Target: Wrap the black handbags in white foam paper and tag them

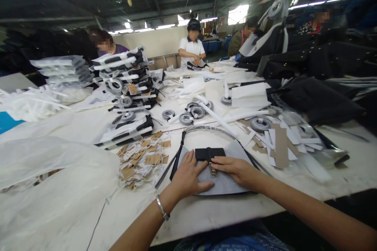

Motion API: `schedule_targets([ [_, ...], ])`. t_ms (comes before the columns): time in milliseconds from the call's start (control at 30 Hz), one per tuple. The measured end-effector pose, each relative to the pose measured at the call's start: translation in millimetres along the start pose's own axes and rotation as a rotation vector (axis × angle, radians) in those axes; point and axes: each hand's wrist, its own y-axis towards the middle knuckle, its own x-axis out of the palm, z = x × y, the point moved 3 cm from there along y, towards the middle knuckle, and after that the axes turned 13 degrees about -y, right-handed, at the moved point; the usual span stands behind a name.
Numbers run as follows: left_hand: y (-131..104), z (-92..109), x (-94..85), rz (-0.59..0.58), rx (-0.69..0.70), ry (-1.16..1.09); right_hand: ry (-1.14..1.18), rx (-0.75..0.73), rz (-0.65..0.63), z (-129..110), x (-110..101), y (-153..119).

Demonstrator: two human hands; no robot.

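"What's at the left?"

"A heap of paper tags (pixel 153 159) on the counter (pixel 191 215), then the left hand (pixel 187 176). It lies spread over the left half of the bag (pixel 180 159), its fingers released, the forefinger pointing inward at the metal clasp (pixel 212 169)."

"So where is the clasp from those fingers?"

"Just to the right of the forefinger's tip, its long axis running roughly toward the wearer. The black panel (pixel 209 152) above it runs crosswise instead, as does the bag, which lies flat on the counter right in front of the wearer."

"And the right hand (pixel 243 170)?"

"It reaches in from the right, fingers stretched out, tips on the panel's lower edge and at the clasp's top. That makes it the nearer hand, though only slightly. Whether those fingers grasp anything, I cannot tell; the hand hides their undersides."

"How does the bag look?"

"From the left: a dark strap end by the side, pale grey sheeting over the front, the small black panel in the middle, the clasp shiny and gold-toned. A handle (pixel 206 127) in see-through wrapping arches across the top. Further right lie loose card strips (pixel 282 147)."
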Motion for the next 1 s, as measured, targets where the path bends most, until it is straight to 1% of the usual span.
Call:
schedule_targets([
  [133,-1,0,-0.8,0.033,0.015,0.033,-0.036,-0.1,0.063,5,5,-3],
  [233,-2,2,-1.1,0.068,0.03,0.058,-0.083,-0.165,0.072,5,10,-4],
  [300,-5,5,-0.8,0.098,0.027,0.078,-0.112,-0.171,0.053,5,13,-5],
  [400,-10,15,-2.4,0.195,0.019,0.121,-0.139,-0.154,0.02,5,18,-5],
  [467,-13,25,-4.0,0.237,0.069,0.13,-0.139,-0.146,0.01,5,20,-5],
  [500,-14,31,-4.4,0.232,0.119,0.121,-0.132,-0.142,0.013,5,21,-5],
  [567,-15,40,-3.4,0.164,0.246,0.075,-0.112,-0.133,0.028,6,23,-5],
  [633,-16,45,-1.0,0.1,0.359,0.021,-0.097,-0.135,0.053,7,24,-5],
  [667,-17,45,0.7,0.087,0.39,-0.003,-0.098,-0.14,0.062,7,24,-6],
  [767,-21,40,6.9,0.116,0.394,-0.048,-0.135,-0.158,0.058,3,22,-6],
  [867,-26,35,12.0,0.155,0.383,-0.071,-0.199,-0.11,0.033,-6,12,-1],
  [933,-27,35,12.7,0.166,0.39,-0.084,-0.263,-0.077,-0.005,-13,3,7],
  [1000,-27,37,11.2,0.172,0.397,-0.095,-0.325,-0.098,-0.067,-21,-4,18],
])
